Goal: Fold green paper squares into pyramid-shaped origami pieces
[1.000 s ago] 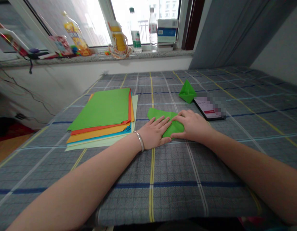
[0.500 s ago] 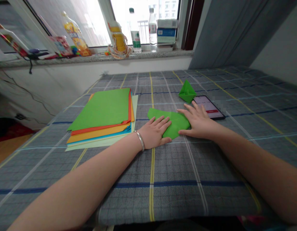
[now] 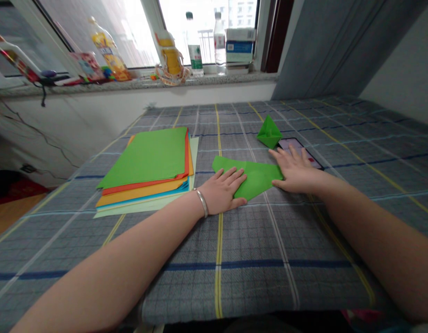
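A folded piece of green paper (image 3: 258, 175) lies flat on the checked tablecloth. My left hand (image 3: 222, 188), with a silver bangle at the wrist, rests flat on its left part, fingers spread. At the paper's right tip is my right hand (image 3: 297, 172), palm down with its fingers stretched out and apart. Its fingertips reach over the near part of a phone (image 3: 290, 142), hiding some of the screen. Just beyond that hand stands a small folded green paper shape (image 3: 269, 132), peaked at the top.
To the left lies a stack of coloured paper (image 3: 147, 157), green on top. The windowsill (image 3: 130, 85) behind holds a yellow drink bottle (image 3: 109, 51), a yellow cup with a strap (image 3: 171, 60), two clear bottles and boxes (image 3: 240, 48). A grey curtain (image 3: 318, 51) hangs at the right.
My right hand has slid to the right and slightly away along the green paper, uncovering more of its right tip. The left hand has stayed in place.
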`<state>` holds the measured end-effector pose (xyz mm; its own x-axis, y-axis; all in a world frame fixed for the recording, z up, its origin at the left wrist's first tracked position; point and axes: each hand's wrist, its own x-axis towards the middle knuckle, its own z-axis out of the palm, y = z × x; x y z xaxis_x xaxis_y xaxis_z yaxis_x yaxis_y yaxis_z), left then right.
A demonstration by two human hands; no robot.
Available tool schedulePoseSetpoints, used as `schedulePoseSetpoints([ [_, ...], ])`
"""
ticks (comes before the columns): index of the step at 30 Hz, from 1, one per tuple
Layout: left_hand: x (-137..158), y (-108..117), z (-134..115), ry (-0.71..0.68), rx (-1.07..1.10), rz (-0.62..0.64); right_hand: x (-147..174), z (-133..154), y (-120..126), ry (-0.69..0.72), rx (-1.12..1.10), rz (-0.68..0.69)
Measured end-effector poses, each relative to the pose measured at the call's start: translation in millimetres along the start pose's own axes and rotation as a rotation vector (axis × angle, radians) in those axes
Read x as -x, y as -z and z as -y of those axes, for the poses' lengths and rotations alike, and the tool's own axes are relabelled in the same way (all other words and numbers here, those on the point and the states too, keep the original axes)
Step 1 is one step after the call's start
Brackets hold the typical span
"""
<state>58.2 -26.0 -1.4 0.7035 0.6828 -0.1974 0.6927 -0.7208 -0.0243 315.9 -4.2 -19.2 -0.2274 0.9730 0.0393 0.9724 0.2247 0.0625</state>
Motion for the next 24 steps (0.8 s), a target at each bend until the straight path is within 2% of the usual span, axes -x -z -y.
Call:
schedulePoseSetpoints([
  [5, -1, -1, 0, -0.003, 0.004, -0.014, 1, 0, 9, -0.032, 0.076, 0.112],
  [8, -1, -1, 1, -0.007, 0.011, -0.018, 1, -1, 12, -0.063, 0.081, 0.133],
  [12, -1, -1, 2, -0.016, 0.016, -0.023, 0, -12, 6, -0.091, 0.076, 0.054],
  [16, -1, -3, 4, -0.027, 0.025, -0.034, -1, -21, -2, -0.039, 0.056, -0.008],
  [19, -2, -5, 5, -0.044, 0.048, -0.041, 3, -18, 1, -0.012, 0.019, -0.062],
  [21, -2, -6, 7, -0.055, 0.066, -0.046, 6, -10, 8, 0.042, -0.037, -0.13],
  [24, -2, -6, 10, -0.067, 0.104, -0.039, 10, 6, 16, 0.345, -0.199, -0.209],
])
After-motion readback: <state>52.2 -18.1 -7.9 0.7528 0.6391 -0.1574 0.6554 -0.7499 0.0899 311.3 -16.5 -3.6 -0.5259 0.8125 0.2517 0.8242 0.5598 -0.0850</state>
